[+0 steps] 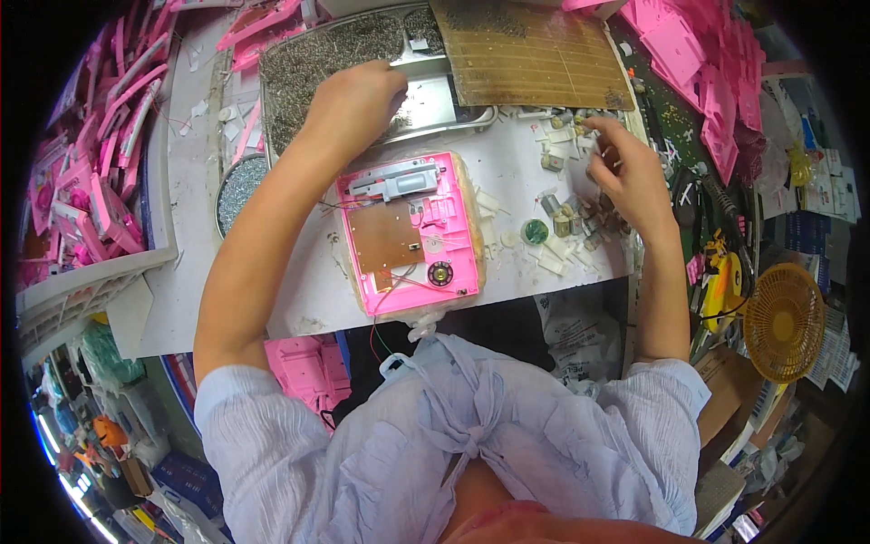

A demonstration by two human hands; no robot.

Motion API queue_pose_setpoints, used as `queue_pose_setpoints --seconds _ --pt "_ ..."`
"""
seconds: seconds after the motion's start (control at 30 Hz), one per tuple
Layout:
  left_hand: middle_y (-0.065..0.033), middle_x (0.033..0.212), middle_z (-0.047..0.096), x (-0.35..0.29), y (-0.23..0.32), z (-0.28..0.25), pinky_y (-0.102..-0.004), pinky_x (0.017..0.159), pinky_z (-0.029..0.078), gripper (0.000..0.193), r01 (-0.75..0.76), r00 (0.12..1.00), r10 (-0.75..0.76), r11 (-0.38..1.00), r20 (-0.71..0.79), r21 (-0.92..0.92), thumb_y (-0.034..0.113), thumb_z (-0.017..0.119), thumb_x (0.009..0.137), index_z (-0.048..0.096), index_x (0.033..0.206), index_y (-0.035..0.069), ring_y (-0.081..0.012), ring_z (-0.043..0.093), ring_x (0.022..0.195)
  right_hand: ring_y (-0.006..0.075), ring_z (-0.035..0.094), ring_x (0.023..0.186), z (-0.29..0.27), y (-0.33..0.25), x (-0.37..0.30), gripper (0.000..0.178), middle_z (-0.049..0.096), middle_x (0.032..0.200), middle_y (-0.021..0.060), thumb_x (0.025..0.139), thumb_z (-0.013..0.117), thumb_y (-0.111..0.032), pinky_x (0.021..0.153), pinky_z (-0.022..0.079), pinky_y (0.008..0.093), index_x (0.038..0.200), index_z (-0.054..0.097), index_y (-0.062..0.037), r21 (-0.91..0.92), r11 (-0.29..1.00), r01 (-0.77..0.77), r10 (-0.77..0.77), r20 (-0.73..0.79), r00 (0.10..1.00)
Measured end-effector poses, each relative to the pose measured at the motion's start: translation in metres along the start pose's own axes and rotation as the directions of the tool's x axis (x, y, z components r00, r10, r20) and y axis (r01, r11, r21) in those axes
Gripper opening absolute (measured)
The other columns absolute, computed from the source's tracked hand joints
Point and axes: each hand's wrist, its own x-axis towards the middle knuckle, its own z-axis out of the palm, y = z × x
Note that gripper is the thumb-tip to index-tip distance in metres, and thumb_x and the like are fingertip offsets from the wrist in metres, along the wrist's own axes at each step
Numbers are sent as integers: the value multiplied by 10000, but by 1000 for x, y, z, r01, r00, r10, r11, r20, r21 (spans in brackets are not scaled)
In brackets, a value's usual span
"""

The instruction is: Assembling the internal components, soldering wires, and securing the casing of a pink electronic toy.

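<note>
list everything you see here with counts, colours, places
Casing: 1, pink, table centre
Module: 1, grey, casing's top
Board: 1, brown, casing's left
Round part: 1, black, casing's corner
Wires: several, mixed, in and below casing
Tray: 1, silver, table's far side
Metal bits: countless, grey, in tray
Cardboard: 1, brown, over tray's right
Dish: 1, grey, left of casing
Small parts: many, white and brassy, table's right
Green disc: 1, green, among small parts
Pink pieces: many, pink, left bin, upper right
Bin: 1, whitish, left
Basket: 1, amber, far right
Table: 1, white, centre
Sleeves: 2, pale blue, lower edge
Left hand: 1, bare, over tray
Right hand: 1, bare, by small parts
</note>
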Motion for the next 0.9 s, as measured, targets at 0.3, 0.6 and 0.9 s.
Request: queue_pose_setpoints --seconds 0.3,0.6,0.9 --pt "-149 921 687 28 -2 25 -492 766 542 149 -209 958 188 975 -218 -74 188 654 888 632 974 69 -392 680 886 146 642 839 13 -5 -21 205 640 1013 103 836 546 28 614 524 242 998 670 20 581 814 -27 53 -27 998" --pt "-157 888 690 -5 7 0 -420 655 520 176 17 973 -123 881 -195 -472 179 687 931 657 1035 41 -347 669 749 94 581 591 81 -89 99 460 612 663 31 990 619 -449 529 451 295 891 705 -8 471 877 96 -165 106 981" --pt "-40 792 687 -28 6 -17 -246 588 483 182 146 954 -294 641 -66 -754 101 773 898 695 1032 5 -74 602 659 77 530 577 92 -104 125 412 577 624 -11 1019 612 -412 528 412 282 852 684 -42 691 721 60 -361 300 883"
